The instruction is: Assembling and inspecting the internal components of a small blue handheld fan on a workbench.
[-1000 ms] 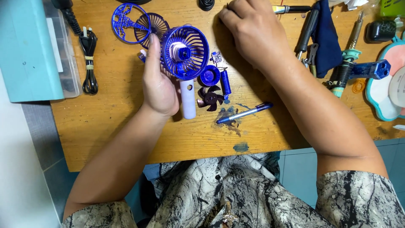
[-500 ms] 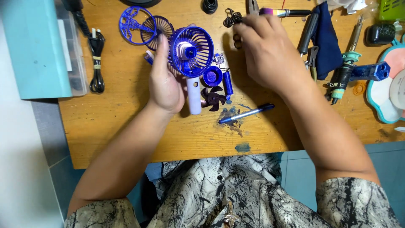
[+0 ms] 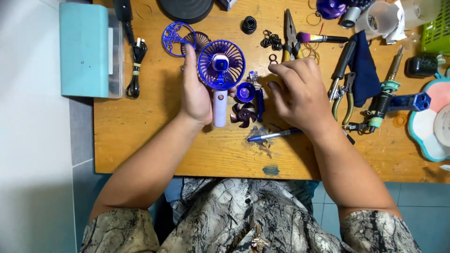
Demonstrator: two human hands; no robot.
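Two hands work over a wooden table [image 3: 140, 140] littered with fan parts and tools.

The left hand [image 3: 196, 96] curls its fingers around a small blue handheld fan with a round grille and white handle [image 3: 220, 70], holding it just above the tabletop. The right hand [image 3: 300, 93] hovers palm down beside it, fingers loosely bent and gripping nothing that shows. Between them lie a dark purple fan blade [image 3: 243, 114] and a round blue cap [image 3: 245, 92]; a blue pen [image 3: 274, 135] lies near the right wrist.
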